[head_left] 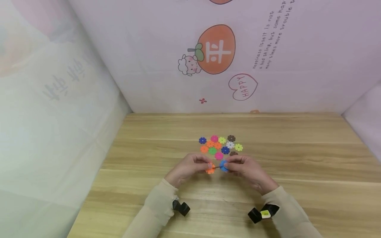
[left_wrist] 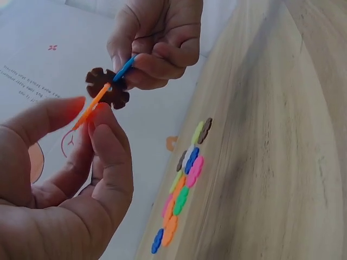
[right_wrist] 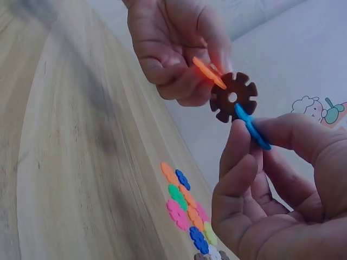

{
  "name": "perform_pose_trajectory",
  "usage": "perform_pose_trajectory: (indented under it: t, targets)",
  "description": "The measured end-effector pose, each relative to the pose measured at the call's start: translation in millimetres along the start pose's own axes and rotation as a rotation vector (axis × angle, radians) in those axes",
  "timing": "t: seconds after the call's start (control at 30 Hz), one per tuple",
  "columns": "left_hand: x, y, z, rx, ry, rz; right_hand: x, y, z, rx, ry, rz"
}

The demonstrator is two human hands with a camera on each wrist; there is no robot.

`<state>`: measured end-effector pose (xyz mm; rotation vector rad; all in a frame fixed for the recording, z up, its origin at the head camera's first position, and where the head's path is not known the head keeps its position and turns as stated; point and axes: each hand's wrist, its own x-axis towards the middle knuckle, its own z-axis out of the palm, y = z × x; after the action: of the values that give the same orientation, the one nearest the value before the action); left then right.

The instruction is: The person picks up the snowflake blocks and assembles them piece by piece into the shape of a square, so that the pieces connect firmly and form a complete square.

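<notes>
Between my hands a brown notched disc (right_wrist: 246, 93) joins an orange disc (head_left: 210, 171) on one side and a light blue disc (head_left: 223, 164) on the other. My left hand (head_left: 189, 167) pinches the orange disc between thumb and fingers. With thumb and fingertips my right hand (head_left: 246, 169) pinches the light blue disc. In both wrist views the orange and blue discs appear nearly edge-on, set into the brown disc, whose center hole shows in the right wrist view. The joined discs are held above the table; fingertips hide part of each outer disc.
Several loose notched discs lie just beyond the hands, among them a green disc (head_left: 212, 150), a pink disc (head_left: 218, 155), a white disc (head_left: 230, 144) and a dark blue disc (head_left: 202, 140). Under them is a wooden table (head_left: 282, 142), bordered by a printed wall cloth (head_left: 160, 66).
</notes>
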<state>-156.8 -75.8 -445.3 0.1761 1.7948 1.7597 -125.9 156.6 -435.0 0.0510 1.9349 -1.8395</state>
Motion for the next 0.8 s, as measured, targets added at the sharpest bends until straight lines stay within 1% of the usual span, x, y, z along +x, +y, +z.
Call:
perform_pose_trajectory:
  t: [0.07,0.27,0.4,0.5,0.6,0.67,0.8]
  targets:
    - [0.3,-0.5,-1.5,0.03,-0.016,0.0,0.3,0.5,-0.5,-0.009,-0.012,0.004]
    - [2.2,-0.3,-3.4,0.122,-0.039,-0.012,2.5,3.2,0.4,-0.052,-0.057,0.005]
    - [3.6,0.1,-2.9,0.207,-0.064,0.003,4.6,4.8,2.8,-0.078,-0.064,0.019]
    - [3.5,0.7,-1.5,0.265,-0.07,0.013,5.9,4.5,4.2,-0.076,-0.077,0.019]
    - [2.2,2.3,0.8,0.303,-0.062,-0.002,7.2,3.7,5.3,-0.078,-0.084,0.011]
    - [1.4,3.0,2.3,0.309,-0.068,-0.012,7.6,3.1,6.3,-0.081,-0.087,0.007]
    - [2.5,2.4,5.3,0.267,-0.091,-0.009,8.4,2.0,8.6,-0.078,-0.092,-0.004]
